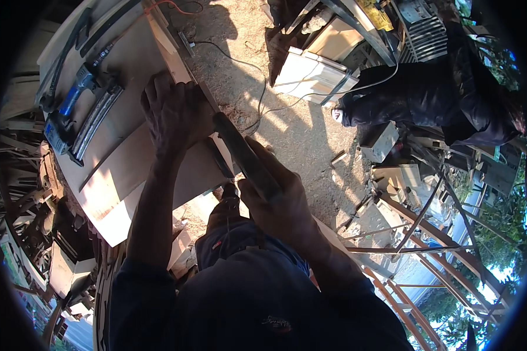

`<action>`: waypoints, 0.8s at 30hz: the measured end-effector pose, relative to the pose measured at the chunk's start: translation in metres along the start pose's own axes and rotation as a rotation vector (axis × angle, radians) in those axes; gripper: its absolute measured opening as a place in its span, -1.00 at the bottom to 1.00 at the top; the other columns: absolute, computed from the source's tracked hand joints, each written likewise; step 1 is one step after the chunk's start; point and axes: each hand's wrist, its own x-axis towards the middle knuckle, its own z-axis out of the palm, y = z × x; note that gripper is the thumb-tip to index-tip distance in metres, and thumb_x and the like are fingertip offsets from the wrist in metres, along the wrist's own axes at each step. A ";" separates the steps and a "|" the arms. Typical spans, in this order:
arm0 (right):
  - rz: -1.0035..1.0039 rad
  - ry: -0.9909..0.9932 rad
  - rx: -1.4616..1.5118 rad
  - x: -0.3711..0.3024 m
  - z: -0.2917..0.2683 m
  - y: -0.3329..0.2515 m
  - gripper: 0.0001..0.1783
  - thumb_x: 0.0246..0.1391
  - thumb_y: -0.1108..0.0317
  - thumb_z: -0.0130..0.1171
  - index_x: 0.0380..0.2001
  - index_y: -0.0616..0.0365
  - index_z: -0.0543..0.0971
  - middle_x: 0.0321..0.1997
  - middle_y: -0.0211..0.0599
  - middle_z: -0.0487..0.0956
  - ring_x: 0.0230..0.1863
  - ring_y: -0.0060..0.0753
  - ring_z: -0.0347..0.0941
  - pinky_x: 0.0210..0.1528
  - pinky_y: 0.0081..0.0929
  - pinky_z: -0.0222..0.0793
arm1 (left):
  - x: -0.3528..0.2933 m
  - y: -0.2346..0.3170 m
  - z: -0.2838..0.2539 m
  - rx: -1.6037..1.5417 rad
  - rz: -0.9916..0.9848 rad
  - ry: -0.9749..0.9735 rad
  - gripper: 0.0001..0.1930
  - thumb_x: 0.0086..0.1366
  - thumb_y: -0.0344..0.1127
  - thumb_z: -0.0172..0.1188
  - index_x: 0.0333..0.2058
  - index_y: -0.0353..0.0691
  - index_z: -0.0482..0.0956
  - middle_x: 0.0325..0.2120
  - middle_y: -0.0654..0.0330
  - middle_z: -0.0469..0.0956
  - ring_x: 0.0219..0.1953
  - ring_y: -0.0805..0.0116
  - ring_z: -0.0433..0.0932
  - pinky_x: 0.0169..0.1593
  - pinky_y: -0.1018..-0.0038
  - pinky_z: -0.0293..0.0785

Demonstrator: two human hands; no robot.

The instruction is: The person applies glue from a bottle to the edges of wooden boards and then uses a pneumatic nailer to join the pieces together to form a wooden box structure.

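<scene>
My left hand (173, 114) is closed over the far-right edge of a wooden workbench top (129, 64), its fingers curled on a wooden strip (175, 61) that runs along that edge. My right hand (278, 202) is wrapped around a dark, thick, bar-shaped tool (243, 149). The tool slants up and left, its tip close beside my left wrist; its kind cannot be made out. On the bench, left of my left hand, lies a blue and black nail gun (79, 105) with a long magazine. A dark bar-like tool (64, 64) rests beyond it.
A person in dark clothes (427, 96) is at the upper right, near stacked boards (313, 73). Cables (257, 111) trail over the sandy ground (298, 146). Scrap wood (35, 216) is heaped at the left; wooden beams (427, 228) stand at the lower right.
</scene>
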 end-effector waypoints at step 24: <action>-0.219 -0.021 -0.100 -0.005 -0.002 0.014 -0.29 0.12 0.55 0.20 0.37 0.05 0.36 0.21 0.14 0.52 0.02 0.04 0.65 -0.20 -0.18 0.65 | -0.007 -0.005 0.015 -0.136 -0.053 0.131 -0.78 0.23 -0.25 0.28 -0.44 -0.30 0.57 -0.17 0.01 0.38 0.01 -0.01 0.39 0.16 0.02 0.30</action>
